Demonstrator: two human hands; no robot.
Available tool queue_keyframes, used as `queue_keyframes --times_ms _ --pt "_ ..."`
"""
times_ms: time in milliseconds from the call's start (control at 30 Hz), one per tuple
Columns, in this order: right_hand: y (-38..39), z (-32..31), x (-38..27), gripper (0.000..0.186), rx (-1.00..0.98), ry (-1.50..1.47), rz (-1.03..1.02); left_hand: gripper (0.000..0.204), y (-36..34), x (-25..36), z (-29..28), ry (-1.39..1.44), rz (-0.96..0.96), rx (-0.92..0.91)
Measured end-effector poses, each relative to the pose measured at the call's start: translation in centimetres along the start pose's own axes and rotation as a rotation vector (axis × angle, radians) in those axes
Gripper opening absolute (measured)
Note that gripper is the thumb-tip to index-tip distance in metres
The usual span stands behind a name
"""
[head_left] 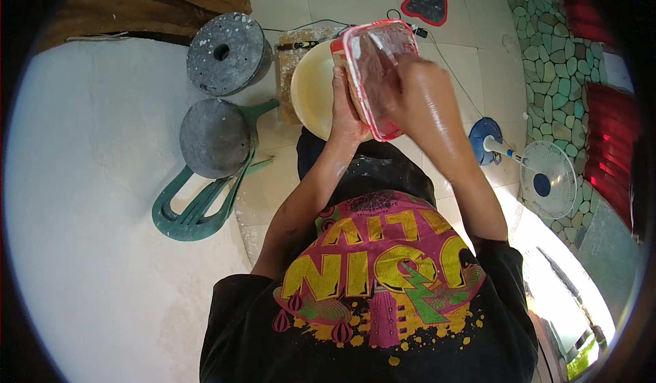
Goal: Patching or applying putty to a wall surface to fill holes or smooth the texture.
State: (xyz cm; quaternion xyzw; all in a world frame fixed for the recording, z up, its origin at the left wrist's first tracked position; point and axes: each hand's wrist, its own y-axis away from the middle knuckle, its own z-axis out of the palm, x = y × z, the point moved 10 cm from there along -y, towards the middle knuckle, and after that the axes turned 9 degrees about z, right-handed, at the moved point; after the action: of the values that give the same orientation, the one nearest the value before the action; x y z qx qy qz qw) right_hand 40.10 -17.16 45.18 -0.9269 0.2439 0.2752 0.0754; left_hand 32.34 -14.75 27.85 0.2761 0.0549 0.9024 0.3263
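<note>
My left hand [347, 113] grips the side of a rectangular plastic tub [362, 62] with a red rim, tilted above a cream-coloured basin [307, 92]. My right hand [420, 96] is closed inside the tub's opening, over its greyish, smeared interior, on what looks like a slim white tool [379, 48]; the part within my fingers is hidden. The basin stands on a stained tan board [287, 62], with a small dark tool [298, 45] lying on it behind the basin.
At left stand a dark round disc [225, 51] and a green plastic chair [171, 212] bearing a grey round piece [213, 133]. A standing fan [547, 178] is at right, beside pebbled flooring [550, 96]. A red-edged mat [424, 0] and a cable [454, 69] lie on tiles.
</note>
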Motion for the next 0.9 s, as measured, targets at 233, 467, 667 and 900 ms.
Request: queue_keyframes --times_ms 233,467,667,900 --pt "0.1 0.9 0.3 0.024 -0.042 -0.074 0.039 0.078 0.7 -0.1 0.3 0.058 -0.044 -0.076" --pt "0.1 2.3 0.2 0.03 -0.168 -0.134 0.021 0.078 1.2 -0.6 -1.6 -0.02 -0.044 0.036" --pt "0.2 1.8 0.2 0.03 -0.095 -0.046 0.072 0.079 1.0 -0.8 -1.8 0.101 -0.043 0.003" --pt "0.6 1.3 0.4 0.023 -0.085 -0.062 0.082 0.08 1.1 -1.1 -2.1 0.069 -0.038 -0.04"
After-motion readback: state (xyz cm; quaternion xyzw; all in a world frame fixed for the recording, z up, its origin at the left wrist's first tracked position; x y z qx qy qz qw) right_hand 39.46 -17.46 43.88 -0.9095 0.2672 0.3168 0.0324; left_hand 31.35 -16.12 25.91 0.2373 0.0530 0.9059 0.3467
